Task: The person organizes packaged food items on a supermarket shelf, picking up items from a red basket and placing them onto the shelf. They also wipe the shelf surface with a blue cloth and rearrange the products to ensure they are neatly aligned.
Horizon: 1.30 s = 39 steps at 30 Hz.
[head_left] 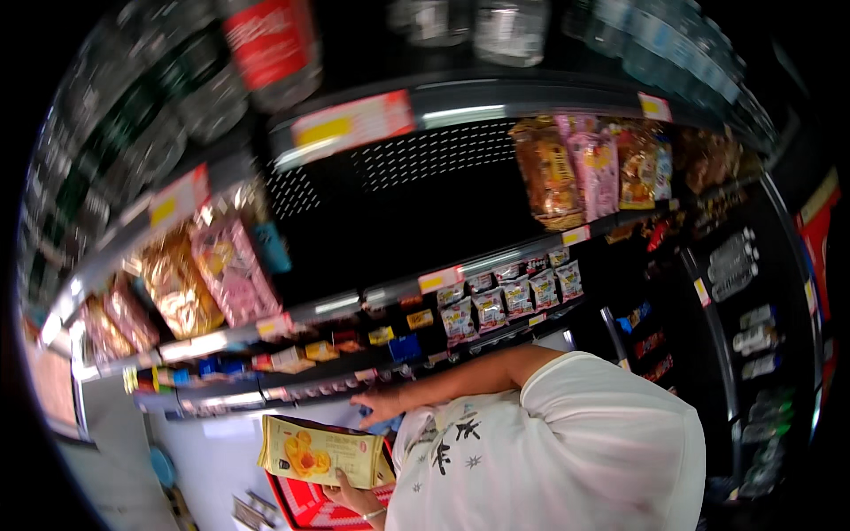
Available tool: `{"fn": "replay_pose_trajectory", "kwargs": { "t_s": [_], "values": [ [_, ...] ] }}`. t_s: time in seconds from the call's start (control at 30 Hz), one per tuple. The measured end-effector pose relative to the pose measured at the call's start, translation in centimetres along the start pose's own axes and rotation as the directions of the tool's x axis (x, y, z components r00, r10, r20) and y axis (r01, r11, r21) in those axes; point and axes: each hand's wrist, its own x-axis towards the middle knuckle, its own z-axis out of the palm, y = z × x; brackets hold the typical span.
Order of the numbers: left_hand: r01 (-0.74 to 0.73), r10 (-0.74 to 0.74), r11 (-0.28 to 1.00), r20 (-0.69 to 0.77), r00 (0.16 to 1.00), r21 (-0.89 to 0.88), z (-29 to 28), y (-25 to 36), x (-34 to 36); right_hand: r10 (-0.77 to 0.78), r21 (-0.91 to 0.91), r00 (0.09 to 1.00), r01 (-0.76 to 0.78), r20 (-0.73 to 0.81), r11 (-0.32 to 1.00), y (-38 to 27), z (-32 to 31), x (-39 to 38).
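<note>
My left hand (354, 497), with a band at its wrist, grips a flat yellow packet (310, 450) by its near edge, thumb on top. Round golden pastries are pictured on the packet. Beneath it is a red shopping basket (305, 504), partly covered by the packet; how the basket is held does not show. My right arm stretches out along the lower shelves. At its end, my right hand (382, 406) is open, fingers apart and pointing left, with nothing visible in it. Close below that hand is a patch of blue that I cannot make out.
Dark store shelves (354, 305) with price labels run across the view. Small silver snack bags (490, 310) stand in a row. Larger pink and gold bags (232, 265) are above left, others (591, 173) upper right. Bottles (270, 49) fill the top shelf. A pale floor (208, 451) lies lower left.
</note>
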Motion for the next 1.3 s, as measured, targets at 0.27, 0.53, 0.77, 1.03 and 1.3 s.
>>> {"fn": "replay_pose_trajectory", "kwargs": {
  "t_s": [0.27,0.53,0.77,1.03,1.3],
  "values": [
    [-0.29,0.217,0.954,0.492,0.843,0.076,17.3,3.6,-1.7,-0.132,0.043,0.846,0.179,-0.517,0.983,-1.3,-11.0,-7.4],
    [-0.387,0.272,0.922,0.76,0.59,-0.029,34.7,2.6,-6.6,-0.008,0.078,0.488,0.155,-0.873,0.985,-1.5,-24.4,-17.7],
    [-0.274,0.174,0.96,0.893,0.414,-0.06,47.3,-2.5,-10.5,-0.061,-0.091,0.233,-0.122,-0.97,0.988,2.5,-32.8,-23.6],
    [-0.235,0.095,0.972,0.888,0.449,0.015,54.4,-7.3,-12.3,-0.008,-0.127,0.272,-0.421,-0.962,0.898,5.1,-35.4,-25.4],
    [-0.227,0.032,0.971,0.897,0.44,0.077,54.3,-7.6,-14.5,-0.116,-0.207,0.273,-0.332,-0.955,0.92,3.4,-34.8,-27.0]
  ]
}}
